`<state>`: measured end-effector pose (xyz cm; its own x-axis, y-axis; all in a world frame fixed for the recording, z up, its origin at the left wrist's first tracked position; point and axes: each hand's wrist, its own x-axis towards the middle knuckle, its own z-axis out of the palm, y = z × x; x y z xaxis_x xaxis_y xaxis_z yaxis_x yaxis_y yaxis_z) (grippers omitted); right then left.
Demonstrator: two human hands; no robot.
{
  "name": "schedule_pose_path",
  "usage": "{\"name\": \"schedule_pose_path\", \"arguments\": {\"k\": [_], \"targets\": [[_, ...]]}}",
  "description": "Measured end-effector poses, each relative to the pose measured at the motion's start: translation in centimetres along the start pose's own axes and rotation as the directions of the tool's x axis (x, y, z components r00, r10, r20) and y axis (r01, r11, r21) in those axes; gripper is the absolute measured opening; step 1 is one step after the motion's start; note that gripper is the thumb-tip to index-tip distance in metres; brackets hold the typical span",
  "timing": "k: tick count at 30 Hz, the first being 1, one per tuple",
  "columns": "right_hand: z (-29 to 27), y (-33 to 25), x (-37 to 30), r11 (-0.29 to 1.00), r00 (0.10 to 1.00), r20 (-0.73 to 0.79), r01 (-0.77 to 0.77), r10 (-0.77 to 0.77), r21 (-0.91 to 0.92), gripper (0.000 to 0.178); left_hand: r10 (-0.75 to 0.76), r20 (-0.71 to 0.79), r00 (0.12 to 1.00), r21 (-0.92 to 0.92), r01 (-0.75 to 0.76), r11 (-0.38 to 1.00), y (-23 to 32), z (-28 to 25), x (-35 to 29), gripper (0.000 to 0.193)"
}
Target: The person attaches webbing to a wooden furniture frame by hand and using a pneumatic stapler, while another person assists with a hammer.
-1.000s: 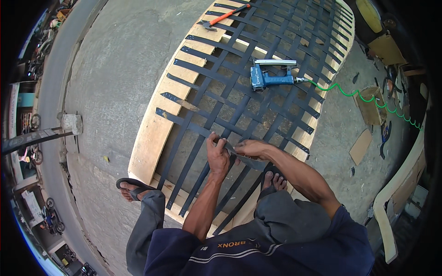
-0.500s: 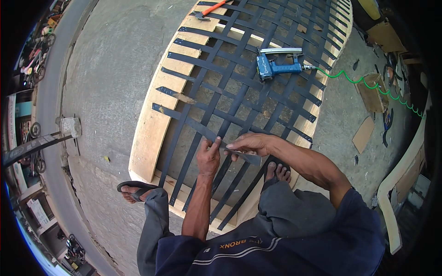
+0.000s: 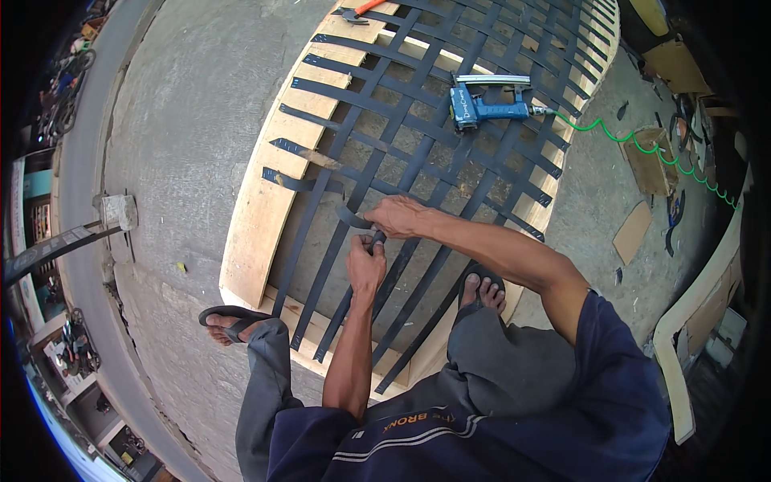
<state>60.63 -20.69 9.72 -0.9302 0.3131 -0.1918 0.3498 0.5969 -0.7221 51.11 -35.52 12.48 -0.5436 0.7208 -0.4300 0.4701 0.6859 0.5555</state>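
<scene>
A wooden frame [image 3: 250,233] is crossed by woven black webbing straps, stapled along its edges. One loose cross strap [image 3: 299,183] runs from the left rail, passes at the lengthwise straps and curls down to my right hand [image 3: 398,217]. The right fingers are closed around that strap, close to its free end. Just below, my left hand [image 3: 366,263] pinches a black strap between thumb and fingers; whether it is the lengthwise one or the same cross strap's end is hard to tell. Both hands nearly touch, over the open lower part of the frame.
A blue staple gun [image 3: 486,108] lies on the woven straps, with a coiled green air hose [image 3: 598,128] leading right. An orange-handled hammer [image 3: 353,14] rests on the far left rail. Cardboard pieces [image 3: 633,231] lie on the concrete floor at right. My feet stand around the near end.
The cross strap, stretched straight between my hands before, is now bent into a loop. My right hand has moved up and left; my left hand has stayed close by.
</scene>
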Motion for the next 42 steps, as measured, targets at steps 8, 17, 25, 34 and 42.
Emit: {"name": "schedule_pose_path", "arguments": {"k": [8, 17, 25, 34, 42], "targets": [[-1.8, -1.4, -0.9, 0.996, 0.972, -0.221, -0.087, 0.084, -0.002, 0.029, -0.100, 0.306, 0.947, -0.594, 0.272, 0.757, -2.1, 2.5, 4.7, 0.030], [0.5, -2.2, -6.3, 0.362, 0.739, 0.408, -0.638, 0.535, 0.680, 0.038, -0.185, 0.720, 0.669, -0.432, 0.640, 0.635, -1.2, 1.3, 7.2, 0.036], [1.2, -3.3, -17.5, 0.600, 0.806, 0.156, -0.540, 0.571, 0.590, 0.044, -0.142, 0.121, 0.982, 0.450, 0.073, 0.890, 6.0, -2.9, 2.3, 0.040], [1.0, -3.0, -19.7, 0.682, 0.784, 0.054, -0.570, 0.618, 0.458, 0.041, 0.707, 0.564, 0.426, 0.237, -0.904, 0.355, 7.4, 2.2, 0.1, 0.023], [2.4, -1.5, -26.5, 0.365, 0.425, -0.120, -0.561, 0.897, 0.743, 0.033, 0.268, 0.816, 0.512, 0.404, -0.837, 0.369, 11.6, 2.5, 1.3, 0.023]]}}
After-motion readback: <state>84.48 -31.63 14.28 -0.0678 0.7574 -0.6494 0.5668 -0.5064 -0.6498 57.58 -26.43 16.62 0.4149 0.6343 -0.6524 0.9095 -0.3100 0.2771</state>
